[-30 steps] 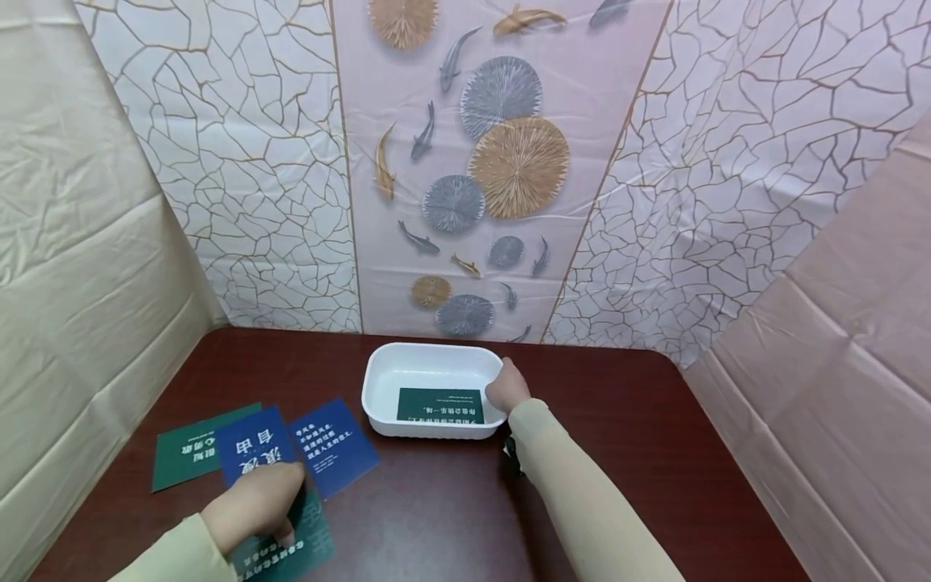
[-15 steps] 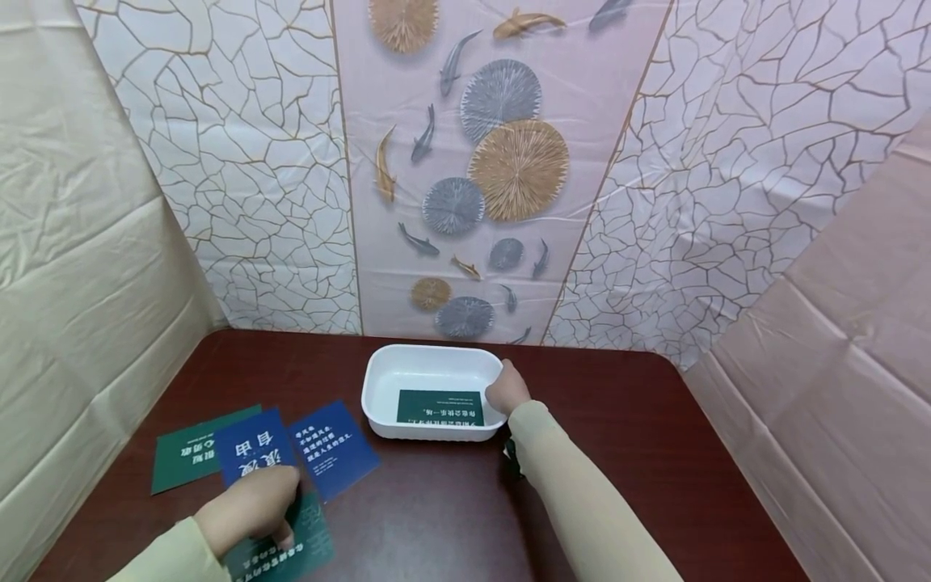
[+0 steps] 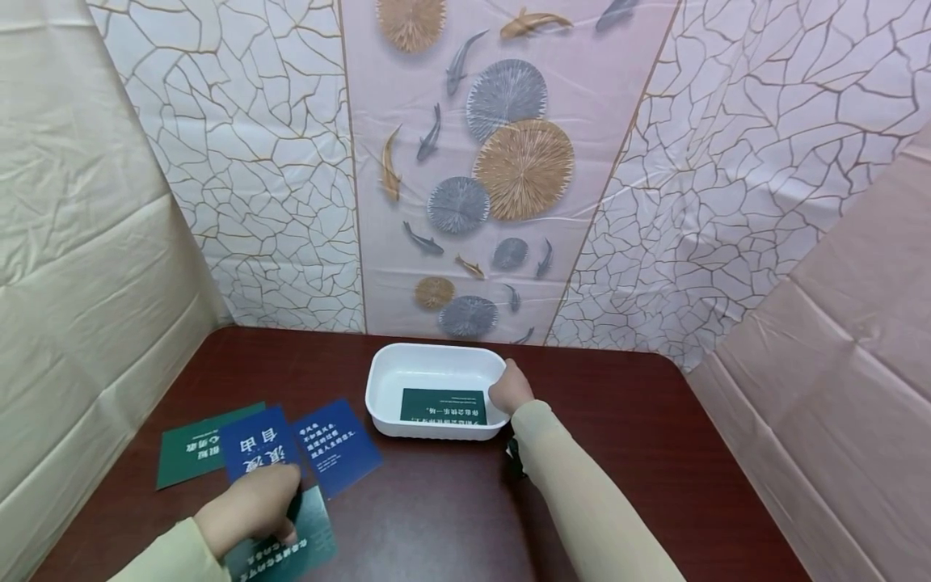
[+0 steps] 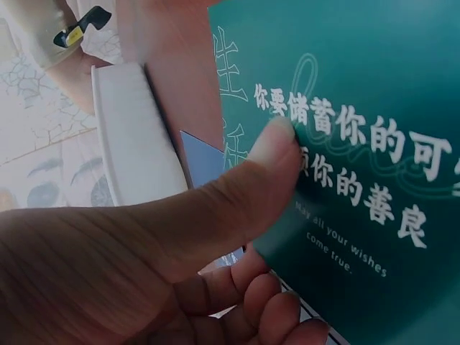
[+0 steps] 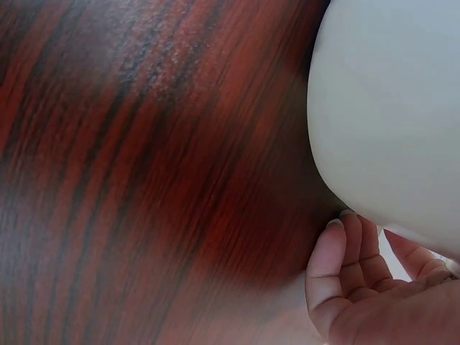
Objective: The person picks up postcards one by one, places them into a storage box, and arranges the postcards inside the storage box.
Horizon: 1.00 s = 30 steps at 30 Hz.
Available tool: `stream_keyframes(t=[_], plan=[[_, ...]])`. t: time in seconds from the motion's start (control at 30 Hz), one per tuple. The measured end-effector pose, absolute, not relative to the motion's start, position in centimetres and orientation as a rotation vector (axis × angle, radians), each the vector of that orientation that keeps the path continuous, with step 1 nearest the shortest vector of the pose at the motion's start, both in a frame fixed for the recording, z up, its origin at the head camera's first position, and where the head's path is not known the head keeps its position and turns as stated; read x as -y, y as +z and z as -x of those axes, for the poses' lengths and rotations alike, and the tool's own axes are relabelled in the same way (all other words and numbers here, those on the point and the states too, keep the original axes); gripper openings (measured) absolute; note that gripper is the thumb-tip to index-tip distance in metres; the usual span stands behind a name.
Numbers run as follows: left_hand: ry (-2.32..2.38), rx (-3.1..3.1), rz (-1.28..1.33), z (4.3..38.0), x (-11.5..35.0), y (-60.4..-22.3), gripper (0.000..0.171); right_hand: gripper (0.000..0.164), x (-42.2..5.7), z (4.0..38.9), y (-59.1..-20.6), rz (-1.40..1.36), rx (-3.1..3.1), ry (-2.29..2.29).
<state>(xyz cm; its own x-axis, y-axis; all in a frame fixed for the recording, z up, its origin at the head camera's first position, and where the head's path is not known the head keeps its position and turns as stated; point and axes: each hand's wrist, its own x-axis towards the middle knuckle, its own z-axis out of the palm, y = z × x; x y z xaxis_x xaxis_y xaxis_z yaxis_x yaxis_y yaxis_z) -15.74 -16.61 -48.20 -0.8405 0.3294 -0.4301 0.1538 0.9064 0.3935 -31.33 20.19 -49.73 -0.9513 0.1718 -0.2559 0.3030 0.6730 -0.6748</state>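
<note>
My left hand point(image 3: 250, 505) pinches a dark green card point(image 3: 314, 533) with white lettering at the near left. In the left wrist view the thumb point(image 4: 277, 147) lies over the card's printed face, with the other fingers curled behind it. My right hand point(image 3: 511, 388) grips the right end of a white plastic tray point(image 3: 385, 430). Its curled fingers point(image 5: 327, 251) sit against the tray's outer wall in the right wrist view, where the grip on the rim is partly hidden. Inside the tray lies another green card point(image 3: 444, 404).
Beyond my left hand lie a blue card point(image 3: 250, 428), partly over a green card point(image 3: 191, 453), and a second blue card point(image 3: 338, 449). They rest on a dark red wooden table point(image 3: 436, 517). Patterned cloth point(image 3: 465, 242) hangs behind the table's far edge.
The green card in my left hand catches more light and looks slightly more tilted. The head view has shifted a little. My right hand and the tray stay in place.
</note>
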Motion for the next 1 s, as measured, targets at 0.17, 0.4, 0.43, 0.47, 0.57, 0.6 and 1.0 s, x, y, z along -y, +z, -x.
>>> stream_keyframes(t=[0.17, 0.4, 0.43, 0.47, 0.57, 0.6, 1.0], plan=[[0.476, -2.582, -0.355, 15.8, 16.8, -48.3, 0.036, 0.072, -20.3, 31.3, -49.7, -0.395, -2.709, -1.148], [0.554, -2.555, -0.385, 16.4, 17.2, -47.8, 0.04, 0.071, -20.2, 31.3, -50.0, -0.381, -2.716, -1.147], [0.567, -2.549, -0.394, 16.6, 17.2, -47.6, 0.037, 0.071, -20.2, 31.3, -49.9, -0.382, -2.718, -1.149], [0.583, -2.538, -0.405, 16.7, 17.2, -47.5, 0.035, 0.071, -20.2, 31.3, -49.9, -0.383, -2.719, -1.15], [0.612, -2.486, -0.42, 17.2, 17.0, -46.9, 0.026, 0.071, -20.3, 31.3, -49.8, -0.388, -2.719, -1.15], [0.631, -2.467, -0.436, 17.3, 16.9, -46.7, 0.023, 0.071, -20.3, 31.3, -49.8, -0.388, -2.717, -1.151], [0.763, -2.446, -0.509, 18.9, 16.1, -42.8, 0.011, 0.071, -20.3, 31.3, -49.7, -0.379, -2.708, -1.183]])
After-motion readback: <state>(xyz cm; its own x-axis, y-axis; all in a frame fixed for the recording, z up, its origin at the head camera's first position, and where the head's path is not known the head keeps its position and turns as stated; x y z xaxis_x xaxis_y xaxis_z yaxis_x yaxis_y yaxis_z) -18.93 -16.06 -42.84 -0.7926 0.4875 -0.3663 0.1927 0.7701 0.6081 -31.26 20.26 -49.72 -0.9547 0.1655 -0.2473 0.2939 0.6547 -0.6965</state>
